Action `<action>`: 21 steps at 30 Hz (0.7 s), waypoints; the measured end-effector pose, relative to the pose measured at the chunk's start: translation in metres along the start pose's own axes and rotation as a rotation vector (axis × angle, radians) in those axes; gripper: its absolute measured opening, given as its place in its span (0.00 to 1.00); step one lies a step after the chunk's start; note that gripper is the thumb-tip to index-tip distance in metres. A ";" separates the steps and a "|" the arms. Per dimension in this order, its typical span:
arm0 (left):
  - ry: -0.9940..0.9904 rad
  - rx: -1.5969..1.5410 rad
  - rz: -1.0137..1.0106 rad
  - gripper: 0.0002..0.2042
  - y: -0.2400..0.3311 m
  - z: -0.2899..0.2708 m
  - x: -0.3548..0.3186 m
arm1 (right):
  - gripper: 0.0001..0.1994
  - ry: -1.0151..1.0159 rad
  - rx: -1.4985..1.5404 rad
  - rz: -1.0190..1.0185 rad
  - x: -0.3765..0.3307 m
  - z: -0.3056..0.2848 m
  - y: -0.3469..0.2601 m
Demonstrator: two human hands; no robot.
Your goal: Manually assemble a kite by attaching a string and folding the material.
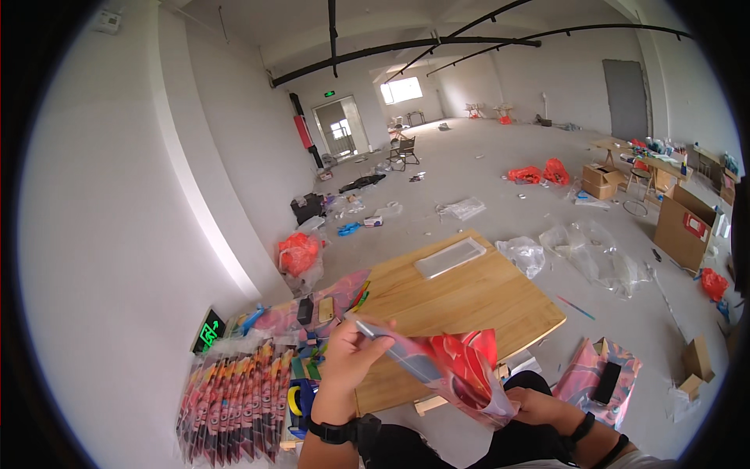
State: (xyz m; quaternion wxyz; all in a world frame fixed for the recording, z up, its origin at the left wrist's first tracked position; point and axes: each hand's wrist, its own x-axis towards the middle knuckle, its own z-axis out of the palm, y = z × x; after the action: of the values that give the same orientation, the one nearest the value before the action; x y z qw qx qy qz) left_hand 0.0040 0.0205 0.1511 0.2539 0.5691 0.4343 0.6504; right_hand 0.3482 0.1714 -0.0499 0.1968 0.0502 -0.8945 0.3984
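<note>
Left hand: the left hand [349,353] was closed in a pinch on a thin grey rod [391,346], gripped near its upper end, above the near left corner of the wooden board [469,301].
Right hand: the right hand [539,406] was curled around the lower edge of a red patterned kite [465,371], fingers mostly hidden under the fabric.
Kite: it hung between the two hands, over the board's near edge and the person's lap, its plastic wrap crumpled around it.
Rod: it ran slantwise from the left hand down into the kite's folds; its far end was out of sight.
Board: it lay low on the floor, with a flat clear tray [451,257] near its far edge.
Left of board: a row of packaged kites [234,399] stood along the wall, and a roll of tape [294,400] lay just beside them.
Right of board: another wrapped kite [598,375] lay on the floor near the right corner.
Risk: in my judgement the rod could snag or poke through the thin fabric if pushed at an angle, since its tip was hidden; the loose wrap could also slip from the right hand's hold.
</note>
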 end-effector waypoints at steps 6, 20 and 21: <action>0.038 -0.271 -0.092 0.12 -0.021 -0.010 -0.027 | 0.14 0.207 0.217 0.242 -0.011 0.006 -0.008; 0.474 0.085 -0.022 0.05 0.039 -0.018 -0.025 | 0.15 0.983 0.283 0.598 0.037 -0.014 0.008; 0.511 0.198 -0.030 0.04 0.042 -0.016 -0.025 | 0.15 0.982 0.285 0.596 0.040 -0.014 0.008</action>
State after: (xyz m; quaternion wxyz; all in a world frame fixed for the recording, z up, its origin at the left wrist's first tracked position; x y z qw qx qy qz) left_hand 0.0015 -0.0254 0.1739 0.0889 0.4023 0.5541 0.7234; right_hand 0.3136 0.1897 -0.0315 0.4586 -0.3676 -0.6117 0.5294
